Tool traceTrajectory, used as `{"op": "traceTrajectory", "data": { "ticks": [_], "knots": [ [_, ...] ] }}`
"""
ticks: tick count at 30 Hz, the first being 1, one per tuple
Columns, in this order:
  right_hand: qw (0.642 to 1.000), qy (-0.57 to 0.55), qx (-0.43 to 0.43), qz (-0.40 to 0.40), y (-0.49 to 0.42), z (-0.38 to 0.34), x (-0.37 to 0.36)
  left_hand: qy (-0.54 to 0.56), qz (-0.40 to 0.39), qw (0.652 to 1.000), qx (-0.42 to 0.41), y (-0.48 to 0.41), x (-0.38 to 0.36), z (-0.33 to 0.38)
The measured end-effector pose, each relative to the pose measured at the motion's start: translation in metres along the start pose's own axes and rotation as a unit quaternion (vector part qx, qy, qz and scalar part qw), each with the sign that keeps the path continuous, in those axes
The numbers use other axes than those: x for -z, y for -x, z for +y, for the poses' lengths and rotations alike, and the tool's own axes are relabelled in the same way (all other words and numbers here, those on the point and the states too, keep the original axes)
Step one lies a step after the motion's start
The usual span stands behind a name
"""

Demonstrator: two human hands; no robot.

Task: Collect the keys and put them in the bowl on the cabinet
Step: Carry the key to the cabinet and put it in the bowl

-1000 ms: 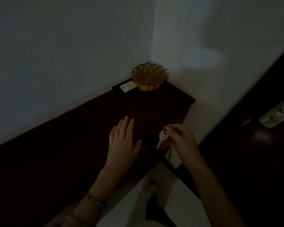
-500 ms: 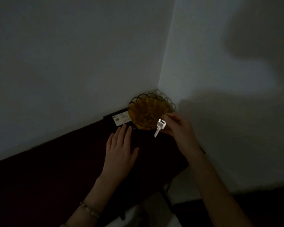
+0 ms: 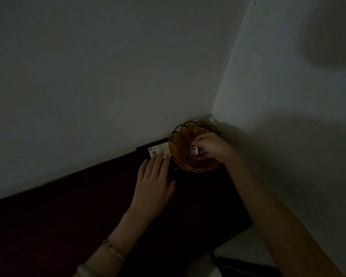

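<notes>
Keys: a pale key (image 3: 194, 150) with a squarish head hangs inside the bowl's mouth, pinched by the right hand; its blade is hidden, and I cannot tell whether more keys hang from it.
Right hand (image 3: 212, 147): over the bowl's right half, grip narrow and closed on the key head.
Bowl (image 3: 180, 140): amber, translucent, glass-like, with a scalloped looped rim; it sits in the far right corner of the cabinet, near both walls.
Left hand (image 3: 154, 182): flat, fingers spread, nothing held, resting on the cabinet top just left of the bowl, fingertips at the card.
Card (image 3: 158, 150): white, flat, rectangular, just left of the bowl.
Cabinet (image 3: 68, 216): dark, smooth top, details lost in the dim light.
Progress: judged to be the release step; the key looks not yet let go.
Risks: a hard drop could chip or ring the glass; a snag on the rim loops could tip the bowl; poor light makes aim uncertain.
</notes>
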State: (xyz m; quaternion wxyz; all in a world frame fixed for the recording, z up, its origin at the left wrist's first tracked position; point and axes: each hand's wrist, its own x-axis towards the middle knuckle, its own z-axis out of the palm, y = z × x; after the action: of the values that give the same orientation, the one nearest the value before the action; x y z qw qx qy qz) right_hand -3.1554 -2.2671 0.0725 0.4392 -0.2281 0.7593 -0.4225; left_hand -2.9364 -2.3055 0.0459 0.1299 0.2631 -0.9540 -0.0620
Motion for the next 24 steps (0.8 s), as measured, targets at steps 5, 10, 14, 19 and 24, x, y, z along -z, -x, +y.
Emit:
{"op": "traceTrajectory", "data": {
  "ticks": [5, 10, 14, 19, 24],
  "knots": [
    [0.995, 0.093, -0.017, 0.023, -0.015, -0.001, 0.0, 0.009, -0.007, 1.0, -0.002, -0.003, 0.001, -0.003],
    [0.984, 0.168, 0.0, 0.066, -0.017, 0.002, 0.004, 0.019, -0.004, 1.0, -0.015, -0.004, 0.001, -0.001],
    [0.959, 0.253, 0.037, 0.118, -0.006, 0.001, 0.005, 0.023, -0.017, 0.999, -0.036, -0.005, -0.001, 0.002],
    [0.942, 0.256, 0.124, 0.181, 0.029, 0.002, 0.0, 0.006, -0.036, 0.998, -0.045, -0.001, -0.005, 0.003],
    [0.915, 0.273, 0.188, 0.231, 0.086, 0.008, -0.018, 0.008, -0.038, 0.998, -0.048, 0.0, 0.0, 0.004]
  ]
}}
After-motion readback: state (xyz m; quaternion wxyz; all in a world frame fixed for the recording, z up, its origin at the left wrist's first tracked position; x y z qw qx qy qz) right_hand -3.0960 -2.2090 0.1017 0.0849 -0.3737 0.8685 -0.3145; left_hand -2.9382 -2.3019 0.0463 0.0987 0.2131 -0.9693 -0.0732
